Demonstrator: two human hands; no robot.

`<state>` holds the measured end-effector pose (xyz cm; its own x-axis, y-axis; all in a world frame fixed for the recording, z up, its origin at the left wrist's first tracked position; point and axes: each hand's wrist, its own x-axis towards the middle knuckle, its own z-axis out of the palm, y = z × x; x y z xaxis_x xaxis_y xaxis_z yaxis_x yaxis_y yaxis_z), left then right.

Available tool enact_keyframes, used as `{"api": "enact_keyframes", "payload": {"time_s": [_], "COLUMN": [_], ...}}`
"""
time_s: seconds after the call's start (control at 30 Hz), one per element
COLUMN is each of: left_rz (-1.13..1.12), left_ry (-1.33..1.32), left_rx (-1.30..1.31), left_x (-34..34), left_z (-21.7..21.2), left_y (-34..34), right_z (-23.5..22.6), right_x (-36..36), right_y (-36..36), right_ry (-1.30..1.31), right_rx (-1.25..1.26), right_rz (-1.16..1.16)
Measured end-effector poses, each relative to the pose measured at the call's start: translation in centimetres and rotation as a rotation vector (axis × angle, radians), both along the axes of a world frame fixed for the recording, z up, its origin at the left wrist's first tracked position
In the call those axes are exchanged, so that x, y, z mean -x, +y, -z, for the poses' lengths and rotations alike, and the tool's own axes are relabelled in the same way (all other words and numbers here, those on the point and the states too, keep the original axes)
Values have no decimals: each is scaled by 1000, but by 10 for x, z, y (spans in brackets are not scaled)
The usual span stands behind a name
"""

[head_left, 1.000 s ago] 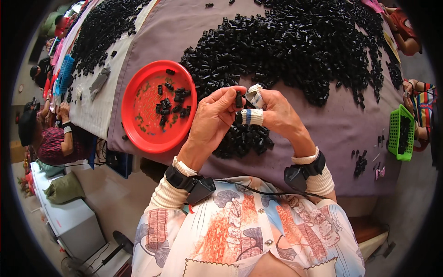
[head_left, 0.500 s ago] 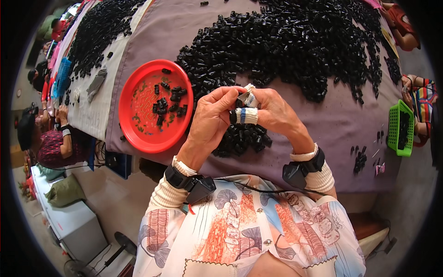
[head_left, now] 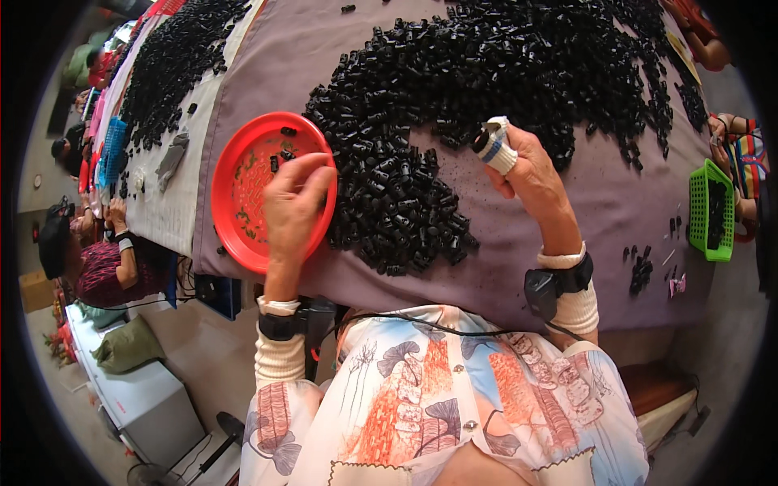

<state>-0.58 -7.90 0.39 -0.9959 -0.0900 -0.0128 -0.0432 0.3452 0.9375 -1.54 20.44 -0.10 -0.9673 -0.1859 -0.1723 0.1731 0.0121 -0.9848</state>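
My left hand (head_left: pixel 293 206) is over the round red tray (head_left: pixel 224 223), its fingers loosely bent and the thumb a little apart from the index finger. Slightly blurred, it shows nothing held, and it hides much of the tray. A few small black plastic parts (head_left: pixel 280 158) show in the tray beside it. Raised above the cloth, my right hand (head_left: pixel 535 170) has its fingers bent together. White knitted finger sleeves (head_left: pixel 500 154), one with a blue stripe, cover two of its digits. A black end shows at the sleeve's tip; whether it is a held part cannot be made out.
A small heap of black parts (head_left: pixel 405 215) joins the large pile (head_left: pixel 454 73) on the mauve tablecloth (head_left: pixel 519 275). To the right, a person's hand is near a green basket (head_left: pixel 703 235). Another worker (head_left: pixel 109 263) sits at the left table. A cable crosses my lap.
My hands were together over the small heap and have parted. The left moved left over the red tray; the right moved right and slightly up.
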Motion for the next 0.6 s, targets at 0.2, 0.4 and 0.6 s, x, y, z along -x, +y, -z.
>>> {"api": "enact_keyframes", "payload": {"time_s": [0.2, 0.4, 0.6], "left_rz": [502, 440, 456], "left_ry": [257, 227, 516], "left_rx": [502, 462, 498], "left_x": [-15, -1, 22], "left_z": [8, 32, 24], "left_y": [51, 61, 79], "right_z": [8, 13, 16], "right_x": [-5, -8, -9], "right_y": [7, 7, 10], "right_ry": [-22, -89, -69], "right_rx": [-95, -49, -115], "right_rz": [-32, -5, 54]}}
